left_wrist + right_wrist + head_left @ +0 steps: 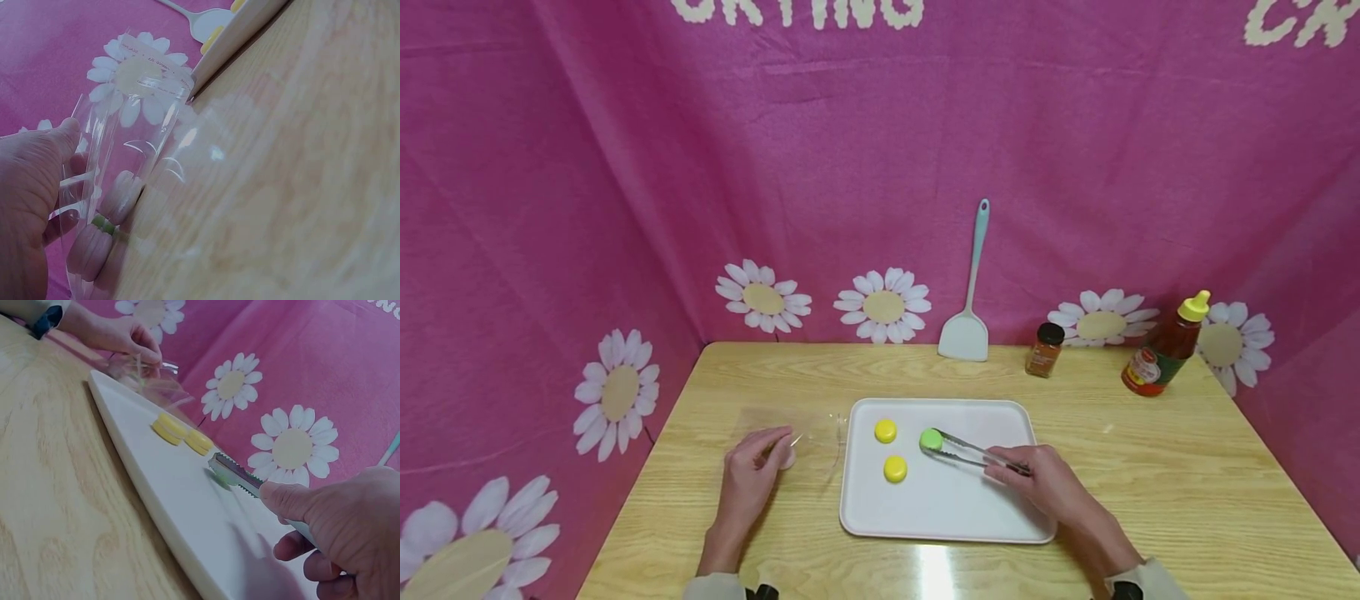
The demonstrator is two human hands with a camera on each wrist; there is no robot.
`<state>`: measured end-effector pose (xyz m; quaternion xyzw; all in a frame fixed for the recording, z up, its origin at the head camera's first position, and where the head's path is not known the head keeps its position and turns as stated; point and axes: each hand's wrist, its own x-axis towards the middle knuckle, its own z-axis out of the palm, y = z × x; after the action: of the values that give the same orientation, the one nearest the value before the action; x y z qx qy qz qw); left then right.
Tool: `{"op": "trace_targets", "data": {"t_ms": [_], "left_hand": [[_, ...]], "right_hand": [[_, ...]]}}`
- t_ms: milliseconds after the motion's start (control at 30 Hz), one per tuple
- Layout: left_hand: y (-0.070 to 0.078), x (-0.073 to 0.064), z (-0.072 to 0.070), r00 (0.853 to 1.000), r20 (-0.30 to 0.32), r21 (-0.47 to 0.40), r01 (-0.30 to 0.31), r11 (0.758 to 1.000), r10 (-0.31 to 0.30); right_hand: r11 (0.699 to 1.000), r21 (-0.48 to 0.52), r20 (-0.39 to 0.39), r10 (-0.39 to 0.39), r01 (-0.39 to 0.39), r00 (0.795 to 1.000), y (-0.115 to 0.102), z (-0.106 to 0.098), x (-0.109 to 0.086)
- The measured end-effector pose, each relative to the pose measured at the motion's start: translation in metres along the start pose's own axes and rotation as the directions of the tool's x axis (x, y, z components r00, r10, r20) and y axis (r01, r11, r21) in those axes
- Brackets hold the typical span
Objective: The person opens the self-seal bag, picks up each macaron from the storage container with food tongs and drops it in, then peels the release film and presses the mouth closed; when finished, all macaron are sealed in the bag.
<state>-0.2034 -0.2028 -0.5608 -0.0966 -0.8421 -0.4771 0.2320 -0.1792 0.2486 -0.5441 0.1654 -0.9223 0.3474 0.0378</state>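
Observation:
My left hand pinches the edge of a clear plastic bag to the left of the white tray. Inside the bag, the left wrist view shows pinkish macarons and a bit of green between them. Metal tongs are gripped by my right hand over the tray. Between the tong tips is a green macaron, at or just above the tray surface; I cannot tell which. Two yellow macarons lie on the tray, left of the green one.
Behind the tray, a spatula leans against the pink cloth. A small spice jar with a black lid and a red sauce bottle with a yellow cap stand at the back right of the wooden table.

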Motion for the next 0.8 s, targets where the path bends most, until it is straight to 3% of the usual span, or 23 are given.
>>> {"op": "trace_targets", "data": {"t_ms": [467, 800], "left_hand": [[-0.005, 0.000, 0.000, 0.999, -0.008, -0.011, -0.049, 0.999, 0.049], [-0.005, 0.000, -0.001, 0.999, 0.001, -0.029, -0.038, 0.999, 0.038]], "right_hand": [[0.999, 0.041, 0.008, -0.022, 0.022, 1.000, -0.008, 0.000, 0.013], [0.989, 0.147, 0.102, -0.022, 0.006, 0.995, -0.024, 0.009, 0.024]]}}
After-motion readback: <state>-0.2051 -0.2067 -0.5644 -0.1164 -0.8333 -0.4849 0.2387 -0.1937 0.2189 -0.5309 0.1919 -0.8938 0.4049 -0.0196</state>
